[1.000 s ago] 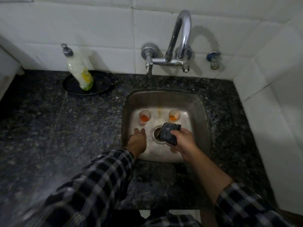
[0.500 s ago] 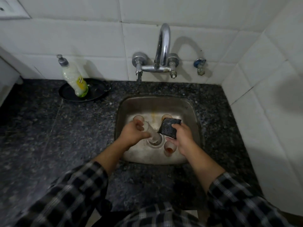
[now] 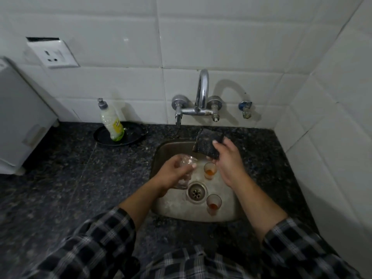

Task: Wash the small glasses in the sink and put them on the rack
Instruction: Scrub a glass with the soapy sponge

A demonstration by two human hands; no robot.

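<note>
Head view of a steel sink [image 3: 161, 152] set in a dark speckled worktop [image 3: 80, 178], with the drain [image 3: 196, 192] as reference. The left hand [image 3: 171, 175] was up over the basin just left of the drain; its grip was curled round a small clear glass [image 3: 186, 168], thumb on the near side and fingers wrapped over the far side. This glass was tilted, its mouth turned up and away from the person. The right hand [image 3: 229, 164], behind and right of the drain, pinched a dark scrub pad [image 3: 207, 144] between thumb and fingers, the pad raised over the back edge of the sink. Two more small glasses stood upright on the sink floor, each with an orange residue at the bottom: the back glass [image 3: 210, 171] just behind the drain, the front glass [image 3: 213, 203] just in front and right of it. A tap [image 3: 202, 93] was mounted on the tiled wall behind the drain; far to the drain's left rear a soap bottle [image 3: 111, 121] stood in a black dish [image 3: 132, 134].
</note>
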